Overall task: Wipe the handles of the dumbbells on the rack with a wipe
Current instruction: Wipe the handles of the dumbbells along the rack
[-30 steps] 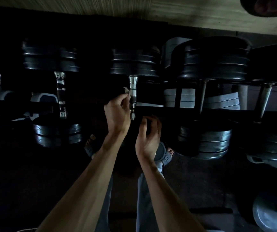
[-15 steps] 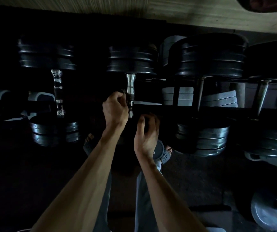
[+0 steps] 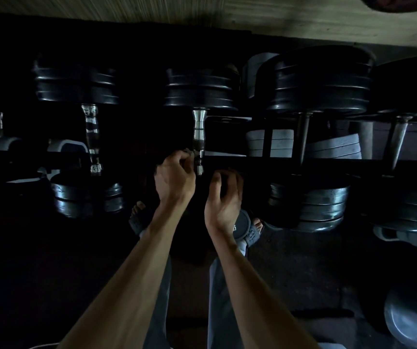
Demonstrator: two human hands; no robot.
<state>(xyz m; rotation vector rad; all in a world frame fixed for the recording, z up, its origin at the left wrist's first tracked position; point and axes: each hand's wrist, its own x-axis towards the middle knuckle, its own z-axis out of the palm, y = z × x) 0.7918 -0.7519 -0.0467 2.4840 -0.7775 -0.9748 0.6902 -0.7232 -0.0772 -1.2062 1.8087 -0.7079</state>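
Dumbbell handle of polished chrome (image 3: pixel 199 137) is positioned on the dark rack, just right of the curled left hand (image 3: pixel 174 178); any wipe held cannot be confirmed. The right hand (image 3: pixel 223 197) is held loosely curled, empty.

The room was very dim; a pale striped wall (image 3: pixel 152 7) ran behind the rack, with dark flooring (image 3: pixel 26 273) below it (details lost in shadow).
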